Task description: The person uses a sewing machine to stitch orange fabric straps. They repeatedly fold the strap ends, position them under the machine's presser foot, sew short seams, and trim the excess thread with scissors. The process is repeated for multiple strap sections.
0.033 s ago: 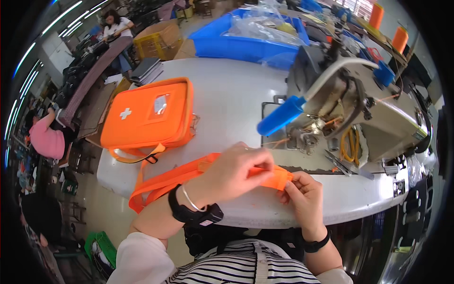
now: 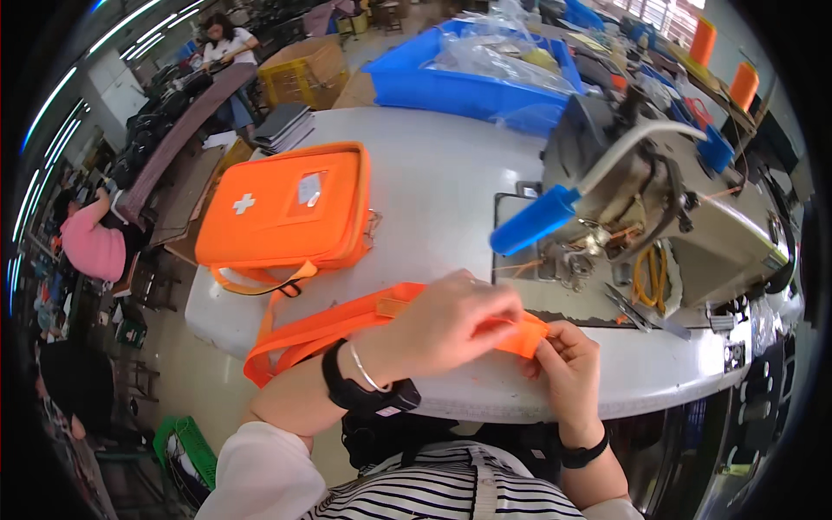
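A long orange fabric strap [image 2: 334, 322] lies folded along the table's front edge, running beneath my left hand [image 2: 459, 316]. That hand is curled closed over it, slightly blurred; whatever its fingertips hold is hidden. My right hand [image 2: 568, 360] pinches the strap's right end between thumb and fingers. Behind the strap, to the left, lies an orange zipped bag [image 2: 282, 208] with a white cross, a clear window pocket and a handle loop. The sewing machine [image 2: 641, 191] stands to the right, a blue-sleeved lever [image 2: 535, 221] reaching out above the table.
Small scissors [image 2: 626, 308] lie on the machine bed beside a yellow loop [image 2: 648, 279]. At the back sits a blue tray [image 2: 468, 94] holding plastic bags. Dark stacked pieces [image 2: 284, 127] rest on the far left corner. Orange thread cones [image 2: 743, 85] stand at upper right. Two people work off to the left.
The whole view has shifted a little, so the table and bag appear slightly further right. Both hands stay at the strap in nearly the same pose.
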A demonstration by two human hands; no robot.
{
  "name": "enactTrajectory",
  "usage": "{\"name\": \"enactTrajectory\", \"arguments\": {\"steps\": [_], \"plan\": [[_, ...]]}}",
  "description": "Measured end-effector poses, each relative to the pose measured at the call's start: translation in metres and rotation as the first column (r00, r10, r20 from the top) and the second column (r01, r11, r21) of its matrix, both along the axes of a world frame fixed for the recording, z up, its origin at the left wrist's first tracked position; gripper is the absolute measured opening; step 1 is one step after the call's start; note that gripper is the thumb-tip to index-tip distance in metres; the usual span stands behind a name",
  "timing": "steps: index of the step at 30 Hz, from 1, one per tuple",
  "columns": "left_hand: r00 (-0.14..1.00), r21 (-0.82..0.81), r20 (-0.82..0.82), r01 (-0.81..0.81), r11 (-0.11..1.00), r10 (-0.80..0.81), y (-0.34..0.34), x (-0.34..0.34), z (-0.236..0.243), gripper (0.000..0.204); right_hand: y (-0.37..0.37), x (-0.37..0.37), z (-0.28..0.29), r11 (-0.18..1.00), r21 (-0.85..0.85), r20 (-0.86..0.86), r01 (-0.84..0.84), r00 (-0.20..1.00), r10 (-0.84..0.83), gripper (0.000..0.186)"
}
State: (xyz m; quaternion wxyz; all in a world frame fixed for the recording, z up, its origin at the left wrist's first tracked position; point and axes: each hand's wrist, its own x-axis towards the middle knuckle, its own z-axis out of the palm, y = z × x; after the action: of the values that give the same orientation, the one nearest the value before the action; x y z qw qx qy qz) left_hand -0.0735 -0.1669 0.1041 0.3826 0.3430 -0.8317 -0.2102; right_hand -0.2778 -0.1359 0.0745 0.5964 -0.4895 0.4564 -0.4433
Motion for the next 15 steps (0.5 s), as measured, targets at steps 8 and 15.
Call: {"name": "enactTrajectory", "arguments": {"steps": [8,15], "plan": [[0.955,-0.146,0.255,0.190,0.971,-0.149,0.018,-0.010,-0.015,0.015,0.001,-0.004,-0.013,0.990,-0.104,-0.079,0.094,0.992,-0.103,0.004],[0.971,-0.186,0.188,0.184,0.965,-0.149,0.019,-0.011,-0.021,0.018,0.001,-0.002,-0.012,0.989,-0.100,-0.114,0.109,0.986,-0.121,0.006]]}}
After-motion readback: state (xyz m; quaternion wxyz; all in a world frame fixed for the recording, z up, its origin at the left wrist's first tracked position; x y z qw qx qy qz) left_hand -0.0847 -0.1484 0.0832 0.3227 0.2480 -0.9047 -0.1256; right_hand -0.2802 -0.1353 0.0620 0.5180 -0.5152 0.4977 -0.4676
